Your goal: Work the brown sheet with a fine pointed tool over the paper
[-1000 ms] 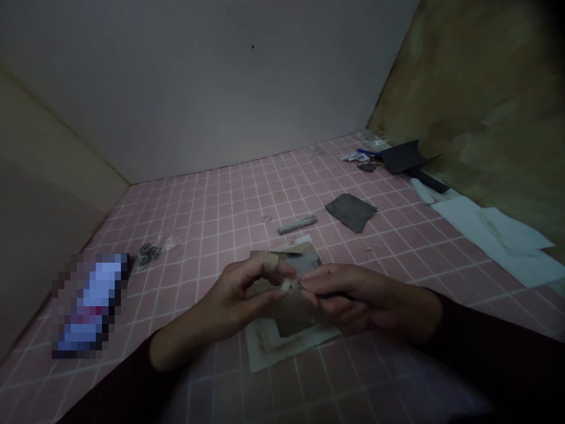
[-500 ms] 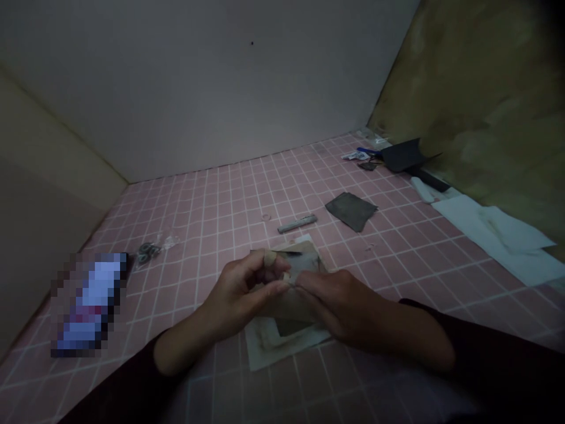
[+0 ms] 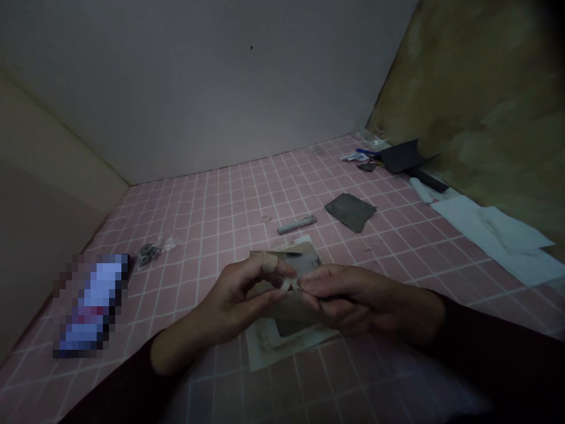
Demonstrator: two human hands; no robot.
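Note:
Fingertips of my left hand [image 3: 247, 288] pinch a small pale ring-like piece [image 3: 289, 285], too small and dim to identify surely. A tan band wraps one finger of that hand. My right hand [image 3: 353, 297] closes its fingertips at the right side of the same piece, touching it. Beneath both hands lie a greyish flat plate [image 3: 304, 264] and a smudged white sheet [image 3: 265, 350], partly hidden by the hands.
Beyond the hands lie a grey rod-like piece [image 3: 296, 224], a thin ring [image 3: 265, 218] and dark grey sheets [image 3: 351, 211]. A pixelated phone [image 3: 92, 306] and small bagged rings [image 3: 149, 253] are left. Right are a black dustpan [image 3: 404, 157] and white paper [image 3: 489, 235].
My right hand has turned, with its curled fingers now showing below the thumb side. The small piece between the hands shows more clearly, and my left fingertips have shifted slightly.

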